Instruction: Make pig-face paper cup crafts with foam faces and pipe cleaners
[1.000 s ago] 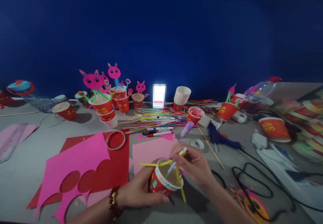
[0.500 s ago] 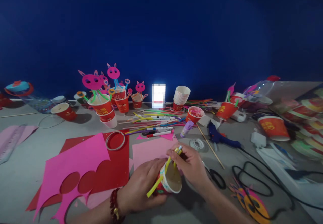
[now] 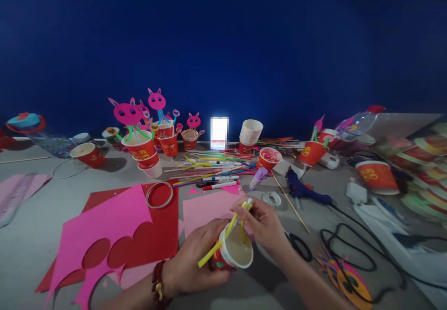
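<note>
My left hand (image 3: 195, 249) is wrapped round a red and white paper cup (image 3: 227, 255), which lies tilted with its mouth toward me. My right hand (image 3: 267, 226) pinches the upper ends of yellow straws (image 3: 209, 255) just above the cup's rim. One straw slants across the outside of the cup and sticks out past the fingers of my left hand. Another yellow piece hangs down inside the mouth. The tips in my right fingers look whitish; how they are joined is too small to tell.
Pink cut-out paper (image 3: 104, 219) lies on a red sheet (image 3: 159, 233) at left. Finished cup figures (image 3: 139, 147) stand behind it. Straws and markers (image 3: 220, 178) lie mid-table. A glue gun (image 3: 305, 191) with a looping cord, scissors (image 3: 299, 246) and a stick (image 3: 291, 203) are at right.
The cup's mouth has turned slightly more toward me. The free end of the slanting yellow straw has swung a little left and up. Both hands keep their grip.
</note>
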A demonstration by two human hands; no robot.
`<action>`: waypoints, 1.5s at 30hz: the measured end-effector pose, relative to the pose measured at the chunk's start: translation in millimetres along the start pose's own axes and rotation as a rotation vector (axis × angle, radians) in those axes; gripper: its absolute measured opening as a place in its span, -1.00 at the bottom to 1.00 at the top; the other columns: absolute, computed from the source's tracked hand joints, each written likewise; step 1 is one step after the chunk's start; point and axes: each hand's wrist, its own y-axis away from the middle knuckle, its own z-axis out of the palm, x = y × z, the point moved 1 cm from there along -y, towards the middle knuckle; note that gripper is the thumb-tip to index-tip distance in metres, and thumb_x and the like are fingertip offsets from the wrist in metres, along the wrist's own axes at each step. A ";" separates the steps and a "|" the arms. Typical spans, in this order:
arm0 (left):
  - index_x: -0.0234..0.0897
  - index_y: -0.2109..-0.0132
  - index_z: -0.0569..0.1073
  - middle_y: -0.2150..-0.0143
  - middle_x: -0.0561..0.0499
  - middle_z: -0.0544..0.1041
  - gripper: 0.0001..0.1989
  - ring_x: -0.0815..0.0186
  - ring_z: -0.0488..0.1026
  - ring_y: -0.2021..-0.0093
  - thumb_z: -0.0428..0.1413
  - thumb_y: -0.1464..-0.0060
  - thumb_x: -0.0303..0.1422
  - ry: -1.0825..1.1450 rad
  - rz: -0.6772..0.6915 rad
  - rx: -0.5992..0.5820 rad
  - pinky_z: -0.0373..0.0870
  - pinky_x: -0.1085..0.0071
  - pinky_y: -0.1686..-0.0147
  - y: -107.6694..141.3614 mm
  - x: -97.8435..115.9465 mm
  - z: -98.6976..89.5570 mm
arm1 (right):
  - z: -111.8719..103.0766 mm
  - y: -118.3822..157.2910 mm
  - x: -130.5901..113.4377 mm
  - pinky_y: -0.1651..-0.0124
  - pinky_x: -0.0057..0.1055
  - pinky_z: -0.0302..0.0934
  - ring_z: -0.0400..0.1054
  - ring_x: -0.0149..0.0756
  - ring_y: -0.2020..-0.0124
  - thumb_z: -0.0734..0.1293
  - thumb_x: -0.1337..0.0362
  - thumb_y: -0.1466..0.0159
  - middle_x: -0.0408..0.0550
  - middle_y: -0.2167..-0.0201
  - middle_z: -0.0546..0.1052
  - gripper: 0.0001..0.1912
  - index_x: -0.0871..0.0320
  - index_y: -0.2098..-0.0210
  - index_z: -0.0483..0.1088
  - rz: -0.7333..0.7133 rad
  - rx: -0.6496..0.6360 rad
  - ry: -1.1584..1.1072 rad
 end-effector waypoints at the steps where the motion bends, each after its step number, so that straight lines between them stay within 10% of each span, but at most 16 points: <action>1: -0.15 -0.30 0.15 -0.22 -0.17 0.45 -0.23 0.08 0.44 -0.17 0.26 0.03 -0.37 -0.021 0.023 -0.003 0.41 0.20 -0.13 0.9 -1.2 0.6 | 0.3 0.6 1.3 0.50 -0.47 0.18 0.26 -0.37 0.57 0.42 -0.06 -0.20 -0.16 0.60 0.41 -0.58 0.15 0.54 0.45 0.015 -0.001 0.013; 9: -0.33 -0.38 0.01 -0.13 -0.34 0.52 -0.26 -0.07 0.52 -0.02 0.09 -0.10 -0.43 -0.503 0.151 0.081 0.43 0.02 0.03 5.8 5.3 10.6 | 4.3 10.3 -0.2 0.58 -0.48 0.02 0.09 -0.42 0.61 0.34 -0.02 -0.30 -0.23 0.67 0.20 -0.50 0.14 0.65 0.29 -0.028 0.076 0.135; 45: -0.26 -0.29 0.13 -0.07 -0.25 0.54 -0.35 0.04 0.53 0.02 0.14 -0.09 -0.32 -0.398 0.163 0.153 0.48 0.16 0.10 0.0 10.4 0.7 | 1.3 8.9 1.4 0.54 -0.46 0.14 0.31 -0.33 0.58 0.23 -0.12 -0.33 -0.08 0.63 0.46 -0.42 0.18 0.55 0.55 0.044 0.028 -0.019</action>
